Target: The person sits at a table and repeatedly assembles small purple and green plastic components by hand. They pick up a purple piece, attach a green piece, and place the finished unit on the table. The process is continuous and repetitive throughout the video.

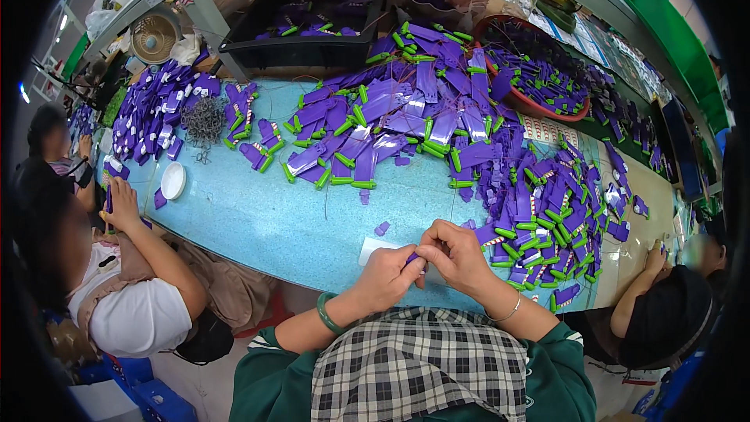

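Observation:
My left hand [387, 275] and my right hand [453, 256] meet near the table's front edge, fingertips closed together on a small purple plastic piece [412, 259]. Most of that piece is hidden by the fingers. Just beyond my left hand a white card [376, 248] lies flat, and a loose purple bit [381, 228] rests a little farther off. To the right of my right hand spreads a heap of purple plastic parts with green ends [547, 223], some with red-and-white striped strips. Another heap of flat purple parts with green ends [391, 101] covers the table's far middle.
A black tray [305, 55] and a red-brown basin [547, 113] of purple parts stand at the back. Leftward are more purple parts [148, 113], a tangle of grey metal bits [203, 121] and a white dish [173, 180]. Co-workers sit on both sides.

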{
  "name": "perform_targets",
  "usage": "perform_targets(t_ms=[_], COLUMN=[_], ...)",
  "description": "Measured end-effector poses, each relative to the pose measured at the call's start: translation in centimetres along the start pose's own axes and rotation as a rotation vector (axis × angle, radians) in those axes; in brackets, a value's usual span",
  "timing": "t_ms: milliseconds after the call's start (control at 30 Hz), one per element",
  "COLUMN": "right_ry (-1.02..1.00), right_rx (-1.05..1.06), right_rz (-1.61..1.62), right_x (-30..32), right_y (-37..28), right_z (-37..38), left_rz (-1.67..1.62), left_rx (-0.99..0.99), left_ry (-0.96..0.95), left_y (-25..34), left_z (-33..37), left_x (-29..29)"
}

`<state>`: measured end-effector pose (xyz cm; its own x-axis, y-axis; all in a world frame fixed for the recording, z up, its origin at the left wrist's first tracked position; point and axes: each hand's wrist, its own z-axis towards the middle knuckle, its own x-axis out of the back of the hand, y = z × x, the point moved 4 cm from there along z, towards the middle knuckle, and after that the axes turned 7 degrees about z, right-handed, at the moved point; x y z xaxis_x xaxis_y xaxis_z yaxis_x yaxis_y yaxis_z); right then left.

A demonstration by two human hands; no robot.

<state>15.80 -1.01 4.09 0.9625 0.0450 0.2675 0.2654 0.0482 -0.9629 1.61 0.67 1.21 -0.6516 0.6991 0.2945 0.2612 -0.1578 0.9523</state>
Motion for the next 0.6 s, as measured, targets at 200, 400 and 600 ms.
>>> perform_targets(t_ms=[200,400,600], right_ry=[-0.016,0.189,0.103], right_rx=[-0.041,-0.011,0.169], right_rz=[-0.052,-0.669,-0.812], right_x=[5.1,18.6,12.3], right_y=[0.6,-2.0,-2.4], right_z=[0.3,-0.1,-2.5], left_rz=[0.184,1.077,1.084], left_rx=[-0.067,-0.125,-0.004], left_ry=[0.054,0.677,0.637], left_y=[0.6,-1.9,-4.3], left_z=[2.0,4.7,4.2], left_x=[2.2,15.4,17.9])
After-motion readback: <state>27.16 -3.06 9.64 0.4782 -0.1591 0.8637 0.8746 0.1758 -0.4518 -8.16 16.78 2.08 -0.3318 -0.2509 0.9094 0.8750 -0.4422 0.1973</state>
